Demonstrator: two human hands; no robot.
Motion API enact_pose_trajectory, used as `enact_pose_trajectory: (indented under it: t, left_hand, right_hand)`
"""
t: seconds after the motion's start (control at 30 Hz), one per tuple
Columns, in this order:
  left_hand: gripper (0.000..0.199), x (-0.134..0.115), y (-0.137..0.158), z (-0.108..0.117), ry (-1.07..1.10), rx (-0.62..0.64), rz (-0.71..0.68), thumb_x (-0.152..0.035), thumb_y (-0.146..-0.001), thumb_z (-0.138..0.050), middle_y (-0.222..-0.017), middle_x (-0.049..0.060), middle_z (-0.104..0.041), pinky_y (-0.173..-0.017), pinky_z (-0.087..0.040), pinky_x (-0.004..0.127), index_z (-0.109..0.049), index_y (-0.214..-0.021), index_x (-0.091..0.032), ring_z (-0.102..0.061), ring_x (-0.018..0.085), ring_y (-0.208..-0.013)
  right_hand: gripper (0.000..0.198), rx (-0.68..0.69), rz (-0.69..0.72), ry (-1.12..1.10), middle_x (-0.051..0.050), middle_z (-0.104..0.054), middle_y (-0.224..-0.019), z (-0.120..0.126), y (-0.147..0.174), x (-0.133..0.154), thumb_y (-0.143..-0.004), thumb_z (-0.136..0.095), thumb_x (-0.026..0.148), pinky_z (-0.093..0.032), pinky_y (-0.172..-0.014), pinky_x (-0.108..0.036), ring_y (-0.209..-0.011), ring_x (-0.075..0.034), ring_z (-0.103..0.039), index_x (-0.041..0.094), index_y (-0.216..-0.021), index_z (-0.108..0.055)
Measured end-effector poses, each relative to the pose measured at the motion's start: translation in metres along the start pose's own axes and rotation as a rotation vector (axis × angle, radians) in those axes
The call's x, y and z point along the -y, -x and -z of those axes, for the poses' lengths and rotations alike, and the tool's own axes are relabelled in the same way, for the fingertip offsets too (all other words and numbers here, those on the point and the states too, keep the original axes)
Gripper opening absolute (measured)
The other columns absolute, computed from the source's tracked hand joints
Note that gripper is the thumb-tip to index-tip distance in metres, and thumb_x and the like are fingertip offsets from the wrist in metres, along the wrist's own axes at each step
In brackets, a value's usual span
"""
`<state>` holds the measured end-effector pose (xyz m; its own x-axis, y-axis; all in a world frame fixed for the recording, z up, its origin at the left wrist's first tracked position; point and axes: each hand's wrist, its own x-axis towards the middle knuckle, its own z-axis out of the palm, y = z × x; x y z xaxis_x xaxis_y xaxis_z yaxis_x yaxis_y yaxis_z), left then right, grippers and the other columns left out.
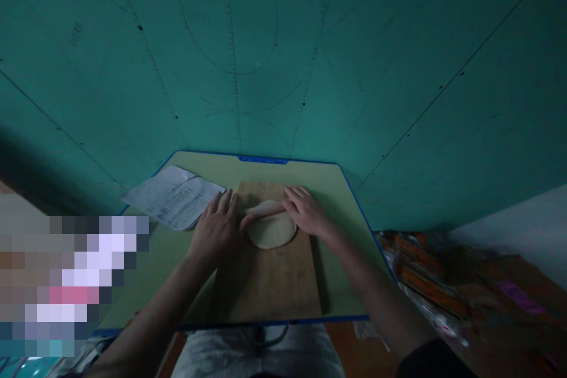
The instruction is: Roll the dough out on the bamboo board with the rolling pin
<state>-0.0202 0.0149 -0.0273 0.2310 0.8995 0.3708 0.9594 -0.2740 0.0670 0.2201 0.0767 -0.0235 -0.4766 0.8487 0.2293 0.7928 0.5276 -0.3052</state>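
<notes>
A flat, rounded sheet of pale dough [272, 233] lies on a wooden cutting board [270, 283]. Across its far part runs a rolling pin [268, 211], slightly slanted, its ends covered by my hands. My left hand [217, 223] is over the pin's left end, fingers pointing away from me and the thumb near the dough's left edge. At the right end, my right hand [306, 211] rests over the pin with its fingers bent across it. Both palms face down, so their undersides are hidden.
The board lies on a small pale table [345, 283] with a blue edge. A printed paper sheet [177, 198] overhangs the table's left side. Behind stands a green wall [274, 100] with drawn lines. Cardboard boxes and plastic wrapping [443, 283] are at the right.
</notes>
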Motion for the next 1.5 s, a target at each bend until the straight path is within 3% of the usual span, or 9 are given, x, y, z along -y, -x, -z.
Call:
enact_pose_trajectory:
  t: [0.13,0.23,0.33,0.57,0.7,0.87,0.97,1.2,1.5]
  left_hand:
    - [0.054,-0.026,0.040,0.017,0.074,0.046,-0.061,-0.045,-0.099,-0.039,-0.127,0.023,-0.062,-0.090,-0.053,0.050,-0.047,-0.137,-0.007,-0.060,0.035,-0.110]
    - [0.055,-0.037,0.063,0.026,0.100,0.029,-0.108,-0.046,-0.097,-0.043,-0.126,0.020,-0.062,-0.091,-0.053,0.051,-0.044,-0.140,-0.013,-0.059,0.034,-0.111]
    - [0.055,-0.031,0.058,0.023,0.115,0.012,-0.135,-0.051,-0.097,-0.042,-0.128,0.018,-0.061,-0.098,-0.049,0.053,-0.045,-0.139,-0.014,-0.056,0.035,-0.119]
    - [0.054,0.001,-0.005,0.001,0.002,0.048,-0.061,-0.049,-0.101,-0.032,-0.131,0.022,-0.061,-0.103,-0.047,0.051,-0.052,-0.131,-0.009,-0.055,0.036,-0.127]
    - [0.055,-0.012,0.024,0.009,0.014,0.036,-0.098,-0.049,-0.100,-0.037,-0.136,0.022,-0.059,-0.101,-0.049,0.051,-0.049,-0.135,-0.009,-0.055,0.037,-0.128]
    - [0.057,-0.033,0.082,0.027,0.015,-0.017,-0.213,-0.047,-0.099,-0.040,-0.138,0.024,-0.057,-0.106,-0.046,0.056,-0.042,-0.142,-0.010,-0.053,0.038,-0.130]
    - [0.059,-0.028,0.079,0.023,0.042,-0.017,-0.229,-0.049,-0.099,-0.039,-0.142,0.023,-0.055,-0.106,-0.046,0.056,-0.040,-0.145,-0.011,-0.049,0.037,-0.135]
    - [0.053,-0.008,0.023,0.005,0.067,0.049,-0.069,-0.046,-0.098,-0.041,-0.132,0.023,-0.061,-0.098,-0.051,0.053,-0.050,-0.134,-0.009,-0.058,0.037,-0.122]
    - [0.064,-0.041,0.106,0.028,0.092,-0.007,-0.213,-0.027,-0.095,-0.046,-0.135,0.019,-0.057,-0.093,-0.055,0.045,-0.025,-0.155,-0.017,-0.056,0.032,-0.120]
  right_hand:
    - [0.049,-0.042,0.068,-0.054,-0.013,-0.056,-0.146,0.016,0.062,-0.001,-0.103,-0.038,0.035,-0.039,-0.115,-0.049,-0.138,-0.026,-0.046,0.018,-0.147,-0.049]
    - [0.049,-0.042,0.078,-0.040,-0.012,-0.052,-0.150,0.027,0.090,0.003,-0.103,-0.038,0.034,-0.036,-0.116,-0.051,-0.140,-0.026,-0.044,0.020,-0.149,-0.047]
    - [0.048,-0.028,0.076,-0.027,-0.012,-0.054,-0.148,0.028,0.081,0.004,-0.103,-0.037,0.035,-0.034,-0.117,-0.051,-0.139,-0.026,-0.046,0.020,-0.147,-0.049]
    - [0.049,-0.015,-0.015,-0.010,-0.017,-0.056,-0.145,0.007,0.017,0.001,-0.103,-0.040,0.036,-0.036,-0.116,-0.047,-0.138,-0.027,-0.047,0.010,-0.142,-0.053]
    - [0.048,-0.032,0.032,-0.054,-0.014,-0.056,-0.145,0.014,0.055,0.005,-0.103,-0.040,0.036,-0.038,-0.116,-0.048,-0.138,-0.026,-0.047,0.016,-0.145,-0.050]
    - [0.059,0.012,0.038,-0.013,-0.012,-0.038,-0.159,0.029,0.121,0.015,-0.100,-0.046,0.037,-0.031,-0.120,-0.052,-0.148,-0.027,-0.033,0.019,-0.156,-0.034]
    - [0.058,0.042,0.031,0.004,-0.012,-0.037,-0.159,0.032,0.116,0.017,-0.102,-0.042,0.037,-0.026,-0.123,-0.052,-0.149,-0.026,-0.032,0.019,-0.156,-0.032]
    - [0.051,0.032,0.002,-0.015,-0.018,-0.050,-0.150,0.021,0.046,0.008,-0.103,-0.039,0.039,-0.034,-0.119,-0.050,-0.144,-0.029,-0.038,0.010,-0.144,-0.051]
    - [0.054,0.030,-0.007,0.008,-0.014,-0.039,-0.158,0.031,0.112,0.019,-0.101,-0.047,0.036,-0.034,-0.118,-0.052,-0.147,-0.028,-0.034,0.016,-0.151,-0.041]
